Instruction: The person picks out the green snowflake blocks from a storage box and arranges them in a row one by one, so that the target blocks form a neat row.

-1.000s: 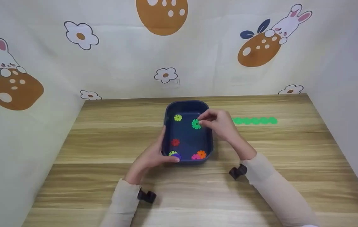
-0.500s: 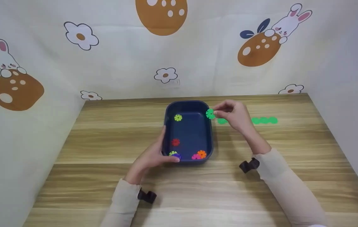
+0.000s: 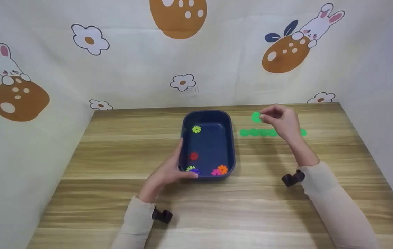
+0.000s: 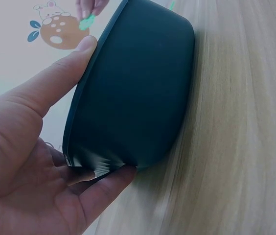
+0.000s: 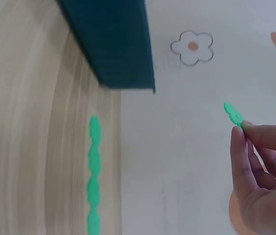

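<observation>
My left hand (image 3: 167, 170) grips the near left corner of a dark blue rectangular bin (image 3: 206, 148), thumb over the rim and fingers against the outer wall, as the left wrist view shows. My right hand (image 3: 284, 122) pinches a green notched plastic disc (image 3: 256, 117) between thumb and fingertips, raised above the table. Below it, a row of green discs (image 3: 259, 132) lies right of the bin, partly hidden by the hand. Inside the bin are a yellow-green disc (image 3: 196, 129), a red disc (image 3: 193, 156), an orange disc (image 3: 222, 169), a pink disc (image 3: 216, 172) and a purple disc (image 3: 195, 171).
The wood-grain table (image 3: 113, 155) is bounded at the back and sides by a cream curtain (image 3: 130, 69) printed with rabbits, flowers and brown fruit. Each wrist wears a small black camera; the right camera (image 3: 292, 178) is near the sleeve cuff.
My right hand has lifted the green disc out of the bin and carried it rightward over the row of green discs. My left hand keeps its hold on the bin.
</observation>
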`<state>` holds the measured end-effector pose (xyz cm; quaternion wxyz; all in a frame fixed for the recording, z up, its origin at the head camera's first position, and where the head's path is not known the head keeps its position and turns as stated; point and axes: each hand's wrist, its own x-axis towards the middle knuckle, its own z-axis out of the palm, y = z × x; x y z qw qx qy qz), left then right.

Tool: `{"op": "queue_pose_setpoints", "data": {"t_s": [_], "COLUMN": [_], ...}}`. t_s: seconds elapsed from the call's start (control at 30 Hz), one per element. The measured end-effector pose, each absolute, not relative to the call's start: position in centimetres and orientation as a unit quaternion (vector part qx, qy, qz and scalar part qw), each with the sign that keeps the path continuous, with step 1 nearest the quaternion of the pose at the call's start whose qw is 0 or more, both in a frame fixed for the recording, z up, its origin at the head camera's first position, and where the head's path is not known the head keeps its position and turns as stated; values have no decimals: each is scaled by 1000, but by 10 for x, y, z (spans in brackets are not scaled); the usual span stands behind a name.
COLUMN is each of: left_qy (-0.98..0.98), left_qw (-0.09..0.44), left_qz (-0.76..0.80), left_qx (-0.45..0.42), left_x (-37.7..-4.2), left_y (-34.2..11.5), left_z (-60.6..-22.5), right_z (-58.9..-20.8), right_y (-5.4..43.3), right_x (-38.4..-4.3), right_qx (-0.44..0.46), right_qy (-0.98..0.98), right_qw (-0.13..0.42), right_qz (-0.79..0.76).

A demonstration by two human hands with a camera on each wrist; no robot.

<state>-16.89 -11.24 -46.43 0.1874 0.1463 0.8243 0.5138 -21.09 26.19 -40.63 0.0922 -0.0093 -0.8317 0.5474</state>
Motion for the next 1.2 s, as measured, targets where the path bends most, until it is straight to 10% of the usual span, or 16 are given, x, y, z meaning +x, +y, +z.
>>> {"op": "queue_pose_setpoints", "data": {"t_s": [1.2], "left_qy": [826], "left_qw": [191], "left_qz": [509], "left_qx": [150], "left_x": [-170], "left_y": [-112], "left_z": [-464], "right_z": [-468], "right_y": [417], "right_x": [-199], "right_qx": [-249], "right_qy": [-791], "right_qw": [61], "right_qz": [556]}}
